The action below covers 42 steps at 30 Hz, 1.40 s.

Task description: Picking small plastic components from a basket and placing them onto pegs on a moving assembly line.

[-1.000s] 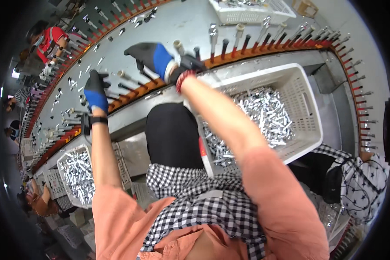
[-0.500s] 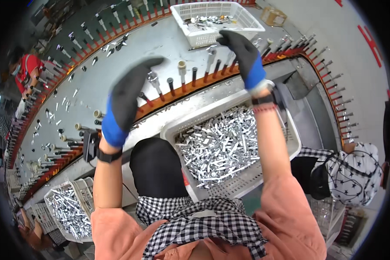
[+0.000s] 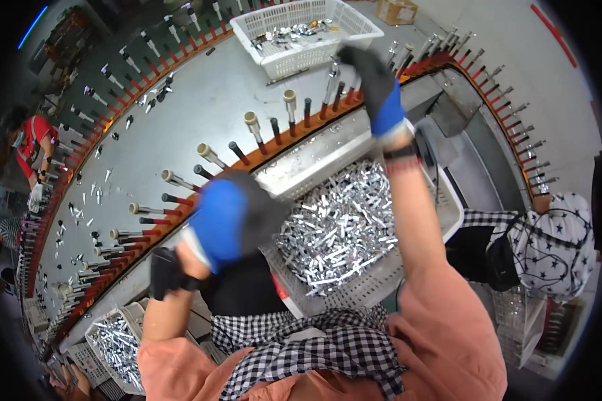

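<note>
Both my hands wear black gloves with blue backs. My left hand [image 3: 237,217] is smeared by motion over the left rim of a white plastic basket [image 3: 458,217]; its fingers cannot be made out. Small shiny metal parts [image 3: 341,224] heap up inside that basket. Farther off, my right hand [image 3: 374,83] reaches over a curved row of upright pegs, beside a silver metal part [image 3: 331,83] standing on a red peg. Its fingers bend down to the left, and their grip is hidden. Silver pieces with cream round tops [image 3: 289,100] stand on nearby pegs, between black-topped ones [image 3: 239,154].
An orange-brown track [image 3: 291,144] carrying the pegs curves round a grey table [image 3: 180,120]. A second white basket [image 3: 308,57] stands on the table, with a cardboard box [image 3: 397,11] behind. Another parts basket [image 3: 117,351] is lower left. Co-workers sit at the right [image 3: 555,247] and left [image 3: 33,147].
My left hand has swung from the pegs down and right to the basket's edge. The right hand stays over the pegs. Pegs with cream-topped pieces have shifted along the row, and the view has turned slightly.
</note>
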Each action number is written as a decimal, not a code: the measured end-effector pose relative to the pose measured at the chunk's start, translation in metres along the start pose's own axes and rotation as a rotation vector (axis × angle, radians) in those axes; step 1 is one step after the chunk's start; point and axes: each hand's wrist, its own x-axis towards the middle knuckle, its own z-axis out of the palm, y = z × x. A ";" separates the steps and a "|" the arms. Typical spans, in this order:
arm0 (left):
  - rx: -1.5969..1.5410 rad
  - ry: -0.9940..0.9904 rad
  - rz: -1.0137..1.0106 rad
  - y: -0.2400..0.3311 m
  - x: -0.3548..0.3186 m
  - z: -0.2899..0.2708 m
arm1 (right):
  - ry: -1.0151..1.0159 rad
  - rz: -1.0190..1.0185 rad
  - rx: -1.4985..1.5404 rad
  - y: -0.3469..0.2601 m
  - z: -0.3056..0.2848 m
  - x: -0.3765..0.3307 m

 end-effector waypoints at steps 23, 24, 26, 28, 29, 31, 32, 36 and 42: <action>0.084 -0.297 -0.555 -0.072 0.102 0.210 | 0.108 0.386 0.278 0.103 0.009 0.063; 0.127 -0.293 -0.600 -0.085 0.082 0.201 | 0.010 0.355 0.130 0.071 0.039 0.061; 0.057 -0.242 -0.651 -0.093 0.063 0.177 | -0.185 0.299 0.087 -0.009 0.047 0.042; 0.077 -0.257 -0.665 -0.075 0.081 0.173 | -0.442 0.212 -0.084 -0.017 -0.002 0.013; 0.055 -0.212 -0.595 -0.070 0.090 0.182 | -0.705 -0.025 -0.268 0.039 -0.021 -0.008; 0.070 -0.252 -0.614 -0.069 0.090 0.179 | -0.891 0.321 -0.265 0.012 -0.058 -0.018; 0.053 -0.236 -0.598 -0.079 0.085 0.192 | -0.590 0.310 -0.228 0.041 -0.071 -0.027; 0.010 -0.275 -0.635 -0.077 0.084 0.182 | 0.313 0.251 0.241 0.101 -0.086 0.030; -0.039 -0.279 -0.530 -0.062 0.101 0.194 | 0.075 0.258 0.256 0.167 -0.088 0.089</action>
